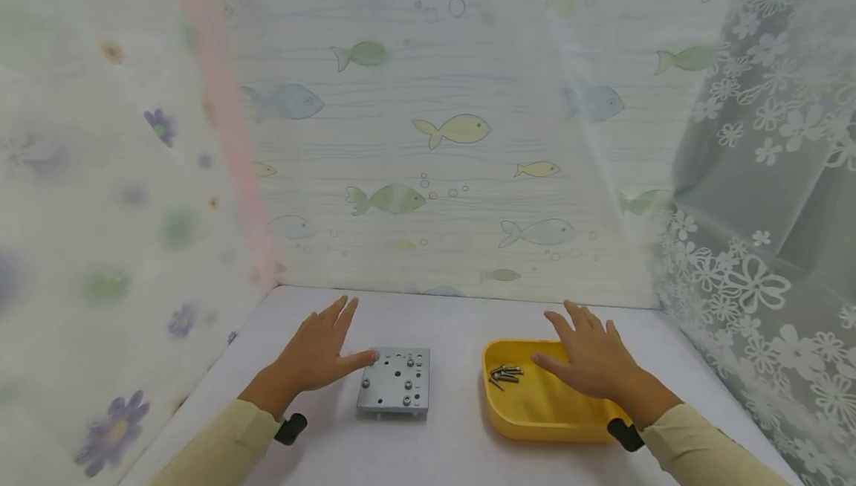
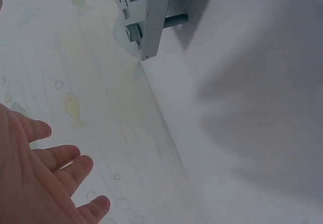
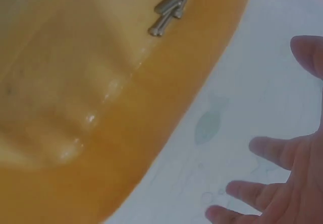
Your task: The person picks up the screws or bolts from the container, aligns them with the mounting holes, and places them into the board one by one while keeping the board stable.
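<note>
A square silver metal plate (image 1: 394, 386) with drilled holes lies on the white table, several socket-head screws standing in it. In the left wrist view, a screw shank (image 2: 175, 20) pokes out below the plate's underside. My left hand (image 1: 317, 352) is spread beside the plate, its thumb tip over the upper left corner in the head view; whether it touches cannot be told. On the right is a yellow tray (image 1: 548, 432) with a small pile of loose screws (image 1: 506, 374) at its left side. Above the tray's right part hovers my right hand (image 1: 595, 360), fingers spread, holding nothing.
The white table (image 1: 455, 449) ends at a hanging back curtain (image 1: 441, 248) printed with fish. A flowered curtain (image 1: 120, 285) hangs on the left, and a lace-patterned sheer one (image 1: 756, 285) on the right. A dark strap piece (image 1: 290, 429) sits at the left wrist.
</note>
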`<state>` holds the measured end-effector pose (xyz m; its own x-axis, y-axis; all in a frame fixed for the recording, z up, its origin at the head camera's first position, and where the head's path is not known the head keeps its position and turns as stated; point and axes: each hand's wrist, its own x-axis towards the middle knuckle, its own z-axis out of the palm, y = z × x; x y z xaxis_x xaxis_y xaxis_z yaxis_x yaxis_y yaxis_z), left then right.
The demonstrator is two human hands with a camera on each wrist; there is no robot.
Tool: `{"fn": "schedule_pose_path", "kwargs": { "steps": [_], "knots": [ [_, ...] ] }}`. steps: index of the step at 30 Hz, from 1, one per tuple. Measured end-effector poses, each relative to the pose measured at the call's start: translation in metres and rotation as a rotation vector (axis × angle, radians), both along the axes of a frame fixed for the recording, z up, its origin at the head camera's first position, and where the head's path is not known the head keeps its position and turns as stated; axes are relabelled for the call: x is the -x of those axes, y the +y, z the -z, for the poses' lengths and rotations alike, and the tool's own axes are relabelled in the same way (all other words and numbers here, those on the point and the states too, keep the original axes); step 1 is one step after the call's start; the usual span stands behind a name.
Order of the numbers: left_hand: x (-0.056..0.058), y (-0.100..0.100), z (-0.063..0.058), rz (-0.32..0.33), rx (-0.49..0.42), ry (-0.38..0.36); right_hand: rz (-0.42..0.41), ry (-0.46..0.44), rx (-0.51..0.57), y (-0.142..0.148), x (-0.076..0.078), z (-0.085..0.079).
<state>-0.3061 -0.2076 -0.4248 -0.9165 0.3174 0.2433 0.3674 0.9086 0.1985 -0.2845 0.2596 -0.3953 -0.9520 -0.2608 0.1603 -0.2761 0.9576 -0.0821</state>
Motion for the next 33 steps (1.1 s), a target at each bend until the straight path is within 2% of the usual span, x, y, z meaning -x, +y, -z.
{"fn": "schedule_pose_path", "kwargs": {
  "steps": [4, 10, 15, 22, 26, 31, 33],
  "knots": [
    [0.001, 0.004, 0.008, 0.006, -0.134, -0.071, -0.047, -0.036, 0.064, -0.001, 0.005, 0.001],
    [-0.004, 0.010, 0.016, -0.025, -0.366, -0.217, -0.079, -0.158, 0.211, -0.003, 0.014, 0.004],
    [-0.007, 0.013, 0.027, -0.027, -0.517, -0.267, -0.087, -0.222, 0.333, -0.003, 0.022, 0.005],
    [-0.006, 0.014, 0.042, 0.045, -0.798, -0.394, -0.082, -0.310, 0.432, -0.005, 0.030, 0.007],
    [-0.003, 0.012, 0.052, 0.100, -0.901, -0.463, -0.070, -0.371, 0.495, -0.005, 0.033, 0.009],
    [0.003, 0.006, 0.066, 0.187, -1.068, -0.578, -0.102, -0.437, 0.566, -0.003, 0.041, 0.018],
    [0.003, 0.005, 0.071, 0.193, -1.102, -0.610, -0.118, -0.459, 0.581, -0.001, 0.045, 0.022]
  ]
}}
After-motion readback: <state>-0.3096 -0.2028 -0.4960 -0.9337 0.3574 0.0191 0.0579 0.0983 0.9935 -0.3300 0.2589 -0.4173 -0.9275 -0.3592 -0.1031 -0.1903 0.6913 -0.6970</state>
